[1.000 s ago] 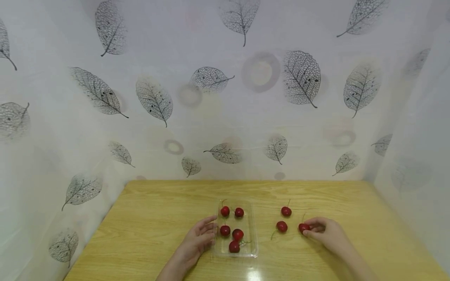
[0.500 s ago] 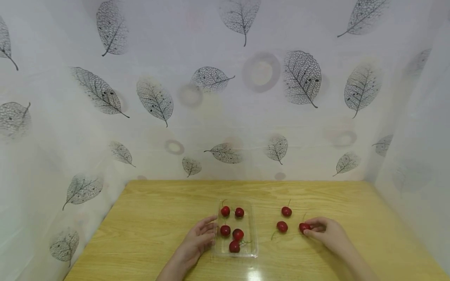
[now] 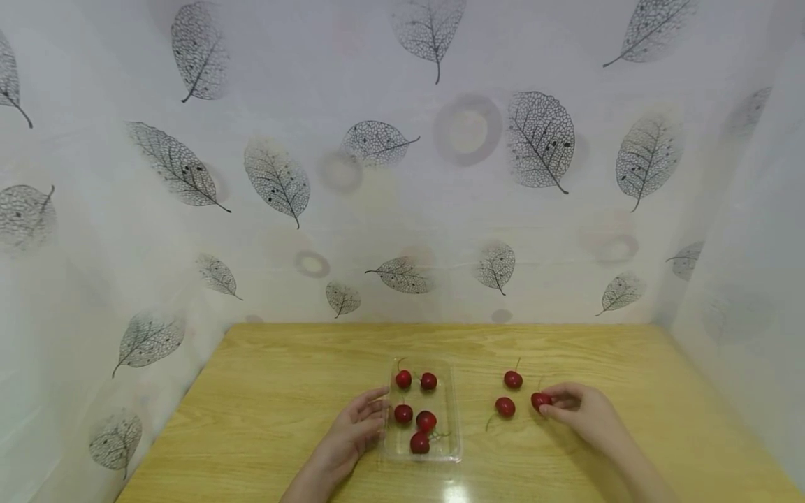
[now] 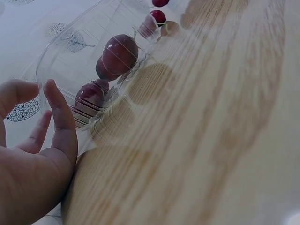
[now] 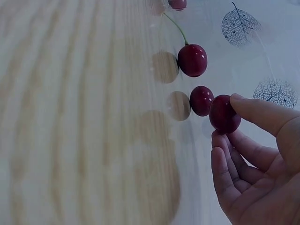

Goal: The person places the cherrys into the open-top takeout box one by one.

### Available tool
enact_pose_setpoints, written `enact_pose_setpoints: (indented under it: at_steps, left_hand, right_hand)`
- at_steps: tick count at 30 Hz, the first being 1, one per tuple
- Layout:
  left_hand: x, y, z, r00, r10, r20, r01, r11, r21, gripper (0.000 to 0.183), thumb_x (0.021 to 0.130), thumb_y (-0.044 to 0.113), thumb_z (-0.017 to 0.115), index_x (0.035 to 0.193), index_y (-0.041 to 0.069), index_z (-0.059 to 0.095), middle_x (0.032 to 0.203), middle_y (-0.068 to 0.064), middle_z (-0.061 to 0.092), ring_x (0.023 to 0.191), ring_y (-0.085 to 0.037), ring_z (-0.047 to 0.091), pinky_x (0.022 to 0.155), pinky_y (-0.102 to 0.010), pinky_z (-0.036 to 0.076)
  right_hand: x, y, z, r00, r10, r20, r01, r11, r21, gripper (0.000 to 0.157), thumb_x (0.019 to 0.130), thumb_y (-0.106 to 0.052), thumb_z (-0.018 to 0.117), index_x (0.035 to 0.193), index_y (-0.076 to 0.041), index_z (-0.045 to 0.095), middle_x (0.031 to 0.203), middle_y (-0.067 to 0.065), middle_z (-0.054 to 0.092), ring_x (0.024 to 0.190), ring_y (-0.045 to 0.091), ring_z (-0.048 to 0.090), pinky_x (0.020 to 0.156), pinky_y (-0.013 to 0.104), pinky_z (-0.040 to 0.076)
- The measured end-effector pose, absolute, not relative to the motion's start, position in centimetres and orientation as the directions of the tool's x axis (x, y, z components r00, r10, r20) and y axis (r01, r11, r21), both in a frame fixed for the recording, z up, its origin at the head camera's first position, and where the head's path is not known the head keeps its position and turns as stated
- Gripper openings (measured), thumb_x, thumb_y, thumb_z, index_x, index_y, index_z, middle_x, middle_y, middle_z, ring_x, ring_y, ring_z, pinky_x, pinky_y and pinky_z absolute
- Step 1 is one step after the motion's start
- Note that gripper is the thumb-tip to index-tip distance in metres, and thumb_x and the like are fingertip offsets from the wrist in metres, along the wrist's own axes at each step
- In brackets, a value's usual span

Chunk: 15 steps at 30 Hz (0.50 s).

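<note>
A person's right hand [image 3: 585, 412] pinches a dark red cherry [image 3: 539, 402] between thumb and fingertips, out at three o'clock from a clear plastic tray [image 3: 458, 426]. In the right-wrist view this fruit appears just above the tabletop [image 3: 295, 363]. Between it and the tray lie a far loose cherry [image 3: 513, 379], at ten o'clock from the pinched one, and a near loose cherry [image 3: 505, 407], at nine, its stem trailing toward seven. The left hand [image 3: 352, 433] is unclenched, fingers loosely extended, tips at the tray's nine o'clock wall. Five tray cherries [image 3: 403, 413] sit inside: two toward twelve, one at nine, a touching pair toward six. Behind, at twelve, hangs a leaf-printed sheet [image 3: 440, 209].
</note>
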State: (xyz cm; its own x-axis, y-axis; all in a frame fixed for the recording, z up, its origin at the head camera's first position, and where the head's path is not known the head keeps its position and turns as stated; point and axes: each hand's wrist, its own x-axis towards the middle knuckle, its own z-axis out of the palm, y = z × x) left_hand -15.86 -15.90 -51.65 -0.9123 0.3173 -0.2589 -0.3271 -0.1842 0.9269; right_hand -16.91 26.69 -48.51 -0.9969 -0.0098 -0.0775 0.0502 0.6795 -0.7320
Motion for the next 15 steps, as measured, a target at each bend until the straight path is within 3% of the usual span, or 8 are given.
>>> enact_pose_setpoints:
  at_steps: [15]
  left_hand:
    - [-15.9, -15.9, -51.6, -0.91, 0.313, -0.271, -0.339, -0.186, 0.922, 0.066, 0.101, 0.006, 0.064, 0.161, 0.001, 0.037, 0.142, -0.009, 0.058, 0.115, -0.011, 0.06, 0.09, -0.024, 0.057]
  right_hand:
    - [-17.5, 24.7, -47.4, -0.998, -0.033, -0.053, 0.02, 0.636, -0.771, 0.038, 0.087, -0.02, 0.087, 0.117, 0.0, 0.076, 0.104, 0.009, 0.079, 0.087, 0.013, 0.07, 0.076, 0.019, 0.057]
